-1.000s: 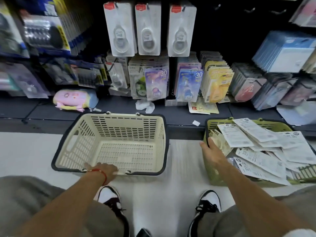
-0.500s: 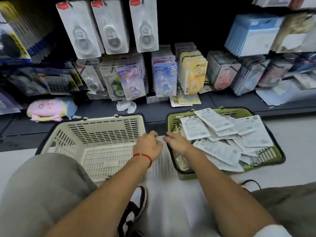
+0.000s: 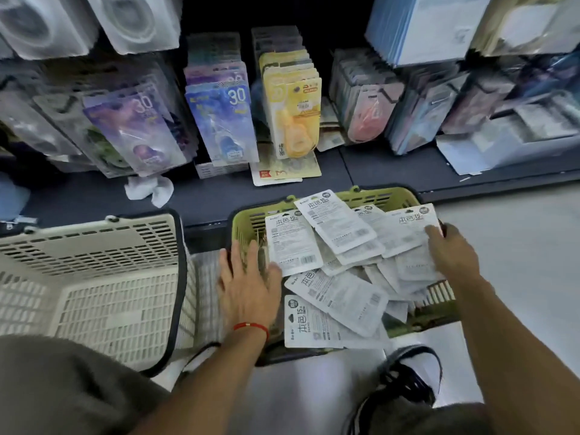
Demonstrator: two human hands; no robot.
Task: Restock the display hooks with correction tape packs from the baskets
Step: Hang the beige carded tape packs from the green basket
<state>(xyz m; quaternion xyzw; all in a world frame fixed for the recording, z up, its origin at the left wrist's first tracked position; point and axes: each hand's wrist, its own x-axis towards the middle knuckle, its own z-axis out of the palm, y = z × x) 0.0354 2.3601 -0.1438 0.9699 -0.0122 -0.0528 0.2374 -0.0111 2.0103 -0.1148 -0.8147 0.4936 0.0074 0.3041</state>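
1. The green plastic shopping basket (image 3: 381, 199) sits on the floor against the front edge of the dark bottom shelf (image 3: 392, 171), heaped with white flat correction tape packs (image 3: 337, 298) lying back side up.
2. Left hand (image 3: 248, 277) lies flat with fingers spread over the basket's left edge, thumb touching a pack.
3. Right hand (image 3: 448, 249) reaches to the basket's right edge, fingers curled onto the packs there; can't tell if it's actually gripping.
4. The cream plastic basket (image 3: 94, 262) sits just left of the green one.
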